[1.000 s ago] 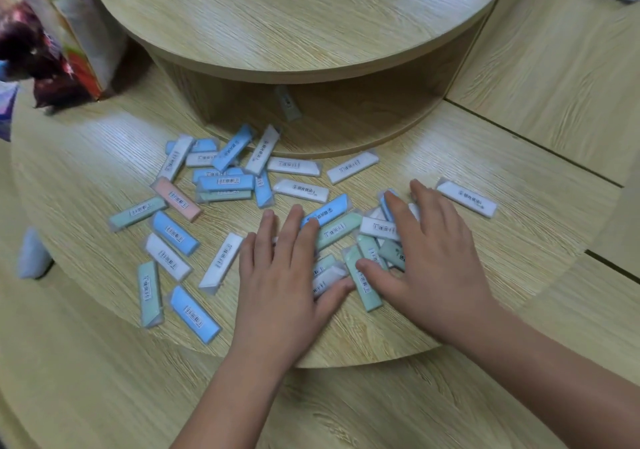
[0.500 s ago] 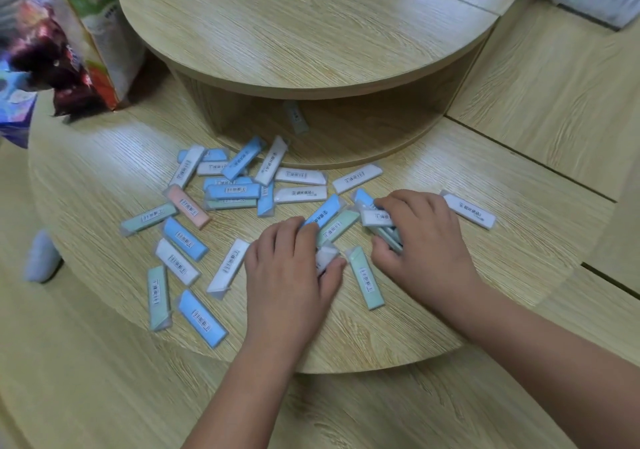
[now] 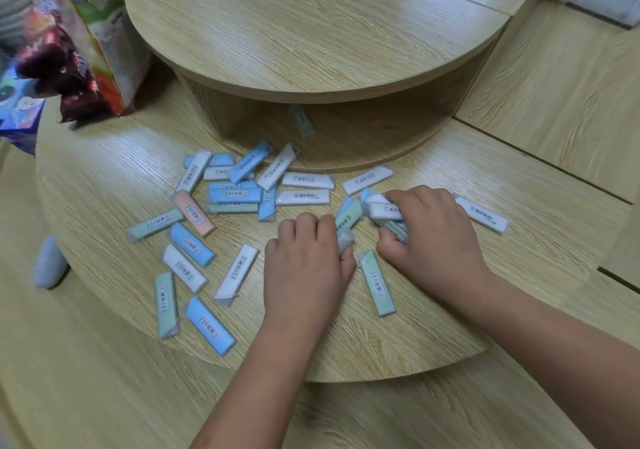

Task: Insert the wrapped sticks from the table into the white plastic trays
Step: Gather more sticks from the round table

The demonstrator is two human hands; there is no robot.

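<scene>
The round wooden surface (image 3: 104,178) is carrying the wrapped sticks (image 3: 235,194), most of them lying scattered ahead and to the left of my hands. I am curling my left hand (image 3: 304,268) round a white stick (image 3: 345,241), and my right hand (image 3: 440,241), close beside it, is clamping on a small bunch of sticks (image 3: 384,211). A green stick (image 3: 376,284) is lying between my hands, its long axis running away from me, about as near one as the other. The white plastic trays are not showing.

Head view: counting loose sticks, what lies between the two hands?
A green wrapped stick lies flat between the left hand and right hand, in the head view.
</scene>
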